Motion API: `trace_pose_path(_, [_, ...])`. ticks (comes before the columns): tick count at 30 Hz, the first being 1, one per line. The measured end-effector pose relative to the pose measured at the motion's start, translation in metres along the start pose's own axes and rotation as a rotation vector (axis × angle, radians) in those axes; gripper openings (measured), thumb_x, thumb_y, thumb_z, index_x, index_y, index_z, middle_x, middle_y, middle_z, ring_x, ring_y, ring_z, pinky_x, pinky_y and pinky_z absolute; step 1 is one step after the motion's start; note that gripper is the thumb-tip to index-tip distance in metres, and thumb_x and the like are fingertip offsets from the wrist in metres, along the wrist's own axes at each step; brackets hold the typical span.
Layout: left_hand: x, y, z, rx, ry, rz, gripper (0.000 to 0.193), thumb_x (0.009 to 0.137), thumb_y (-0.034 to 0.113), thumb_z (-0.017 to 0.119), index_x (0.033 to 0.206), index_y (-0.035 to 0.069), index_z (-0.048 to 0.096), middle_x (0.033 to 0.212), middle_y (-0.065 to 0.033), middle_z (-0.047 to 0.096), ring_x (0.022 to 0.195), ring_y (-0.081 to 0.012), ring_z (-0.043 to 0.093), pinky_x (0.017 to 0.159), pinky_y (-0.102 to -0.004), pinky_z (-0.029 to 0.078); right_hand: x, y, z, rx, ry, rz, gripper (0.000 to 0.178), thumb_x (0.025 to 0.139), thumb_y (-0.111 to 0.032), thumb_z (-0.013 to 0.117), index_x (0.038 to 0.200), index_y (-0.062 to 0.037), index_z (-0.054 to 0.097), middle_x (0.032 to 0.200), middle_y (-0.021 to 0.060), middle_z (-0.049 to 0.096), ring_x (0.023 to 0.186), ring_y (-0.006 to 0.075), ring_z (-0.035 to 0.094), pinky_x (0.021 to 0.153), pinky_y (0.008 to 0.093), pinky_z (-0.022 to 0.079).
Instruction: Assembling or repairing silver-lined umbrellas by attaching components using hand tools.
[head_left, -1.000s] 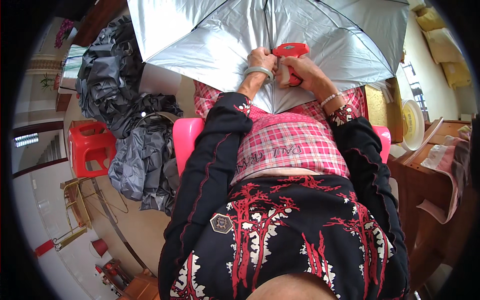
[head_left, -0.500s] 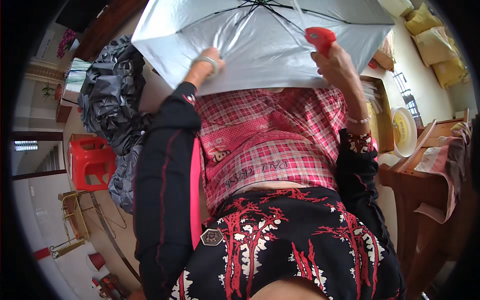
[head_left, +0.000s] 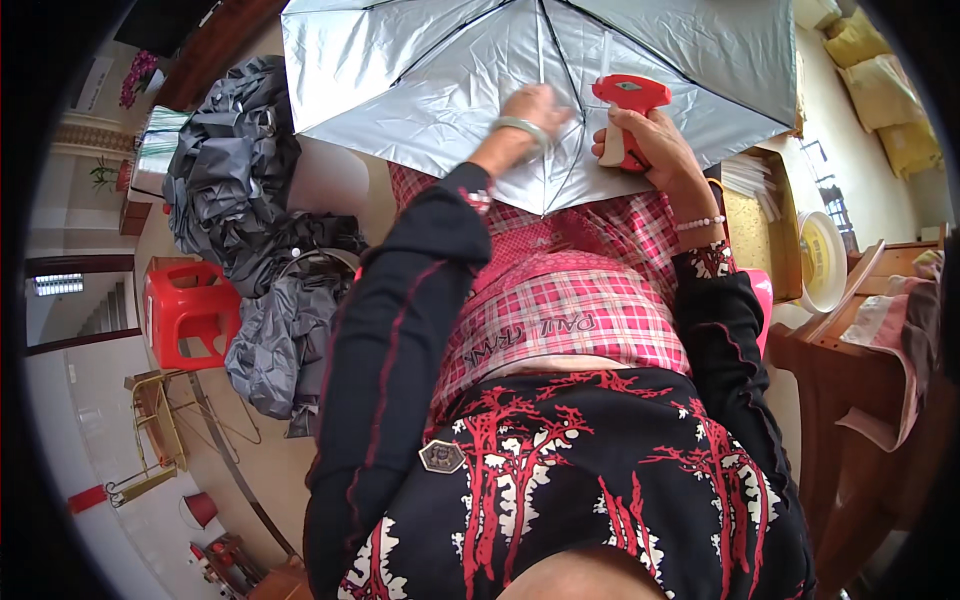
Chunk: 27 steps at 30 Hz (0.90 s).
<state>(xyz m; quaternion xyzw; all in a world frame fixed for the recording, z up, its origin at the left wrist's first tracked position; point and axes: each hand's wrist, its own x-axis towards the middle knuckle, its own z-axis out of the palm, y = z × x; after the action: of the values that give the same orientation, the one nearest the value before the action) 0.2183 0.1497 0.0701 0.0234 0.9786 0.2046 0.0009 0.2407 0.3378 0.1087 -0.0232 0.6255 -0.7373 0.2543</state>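
Note:
An opened umbrella lies across my lap, its silvery inside facing me and its dark ribs fanning out from beyond the top edge. My right hand is closed round the white handle of a red tagging gun, held over the right part of the silver cloth. A clear strip stands up from the gun's top. My left hand is over the middle of the cloth, beside a rib. Motion smears its fingers, so its grip is hidden. Red plaid cloth covers my lap under the umbrella.
Dark grey umbrella cloth lies heaped at left, by a red plastic stool. At right are a box of thin white strips, a white bucket and wooden furniture. Yellow bundles lie at far right.
My left hand has moved right, from the umbrella's left part to its middle. The umbrella has turned, with a corner now pointing at me. The tagging gun is lower and tilted differently.

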Motion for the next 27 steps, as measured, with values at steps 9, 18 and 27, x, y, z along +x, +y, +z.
trace_pose_path(9, [-0.007,0.010,0.038,0.152,0.322,-0.188,0.033,0.074,0.024,0.056,0.095,-0.001,0.056,0.095,-0.0165,0.057,0.092,-0.0318,0.056,0.079,-0.0390,0.046,0.008,0.028,-0.016,0.141,0.044,0.081,0.030,0.082,-0.015,0.052,0.104,0.0039,0.045,0.078,0.0156,0.058,0.066,0.0250,0.061,0.059,0.0346,0.052])
trace_pose_path(18, [-0.018,-0.037,0.024,0.232,0.301,-0.240,0.016,0.078,0.011,0.046,0.085,0.000,0.055,0.088,-0.0176,0.059,0.079,-0.0305,0.061,0.069,-0.0375,0.050,0.017,0.040,-0.015,0.060,-0.005,0.086,0.031,0.084,-0.017,0.052,0.106,0.0034,0.045,0.080,0.0156,0.058,0.067,0.0242,0.060,0.061,0.0334,0.052])
trace_pose_path(27, [-0.019,-0.045,0.028,0.271,0.381,-0.252,0.016,0.080,0.010,0.044,0.083,0.000,0.056,0.078,-0.0163,0.061,0.073,-0.0300,0.062,0.062,-0.0359,0.051,0.008,0.031,-0.006,0.098,0.016,0.094,0.030,0.082,-0.014,0.051,0.103,0.0061,0.045,0.078,0.0159,0.059,0.066,0.0250,0.061,0.058,0.0338,0.051])
